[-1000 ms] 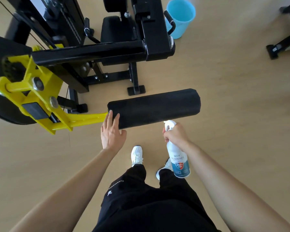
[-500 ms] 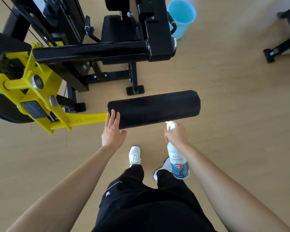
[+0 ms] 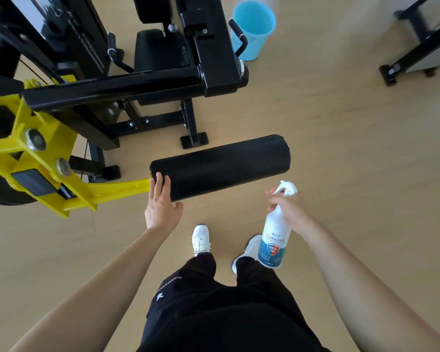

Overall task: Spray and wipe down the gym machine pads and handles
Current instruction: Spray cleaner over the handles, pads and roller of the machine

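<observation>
A black cylindrical roller pad (image 3: 224, 166) juts out to the right from the machine's yellow lever arm (image 3: 112, 191). My left hand (image 3: 161, 201) rests on the pad's left end, fingers straight on top and thumb under its near edge. To the right of the pad's near side, my right hand (image 3: 288, 208) grips the neck of a white spray bottle (image 3: 273, 240) with a blue label. The white nozzle (image 3: 287, 187) sits above my fingers. No cloth is in view.
The black machine frame (image 3: 137, 82) with seat pad (image 3: 158, 49) and two black handles (image 3: 239, 34) stands behind the roller. A light blue bucket (image 3: 253, 26) sits on the wooden floor beyond it. Another machine's base (image 3: 417, 52) is at the top right. My white shoes (image 3: 201, 240) are just below the pad.
My right hand has drawn the spray bottle to the right and a little away from the pad. The left hand stays on the pad's left end.
</observation>
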The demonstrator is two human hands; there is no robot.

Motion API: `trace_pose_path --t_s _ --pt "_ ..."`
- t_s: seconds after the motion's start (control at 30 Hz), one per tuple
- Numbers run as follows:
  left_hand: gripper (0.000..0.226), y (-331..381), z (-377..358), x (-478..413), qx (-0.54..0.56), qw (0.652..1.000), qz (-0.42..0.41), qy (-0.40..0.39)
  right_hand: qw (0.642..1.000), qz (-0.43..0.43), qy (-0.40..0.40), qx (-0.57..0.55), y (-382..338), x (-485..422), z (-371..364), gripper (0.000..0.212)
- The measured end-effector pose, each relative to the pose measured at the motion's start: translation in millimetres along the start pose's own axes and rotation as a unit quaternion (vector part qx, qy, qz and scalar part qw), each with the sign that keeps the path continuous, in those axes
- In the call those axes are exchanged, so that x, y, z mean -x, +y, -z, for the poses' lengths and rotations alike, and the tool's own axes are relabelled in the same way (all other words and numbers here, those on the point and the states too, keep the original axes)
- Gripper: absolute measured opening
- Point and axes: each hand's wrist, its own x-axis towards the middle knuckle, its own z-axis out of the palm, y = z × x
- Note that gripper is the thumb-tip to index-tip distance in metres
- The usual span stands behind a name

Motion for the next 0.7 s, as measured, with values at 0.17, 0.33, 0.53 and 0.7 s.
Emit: trace_pose_path --t_s 0.17,0.33,0.53,0.7 --pt "0.079 0.6 2.3 0.3 -0.001 1.0 0.001 -0.003 0.999 0.034 -0.035 0.014 3.7 1.7 -16.0 0.049" --pt "0.08 -3.0 4.3 -0.5 -0.007 1.0 -0.003 -0.009 0.998 0.018 0.013 0.051 -1.0 -1.2 -37.7 0.077" --pt "0.08 -3.9 3.2 -1.4 -0.001 1.0 -0.002 -0.006 0.991 -0.002 0.083 0.107 -2.2 -10.5 -31.8 0.027" --pt "0.081 -6.0 -0.1 -0.3 -0.008 1.0 -0.004 -0.01 0.993 -0.022 0.097 0.069 4.7 -22.0 -7.7 0.048"
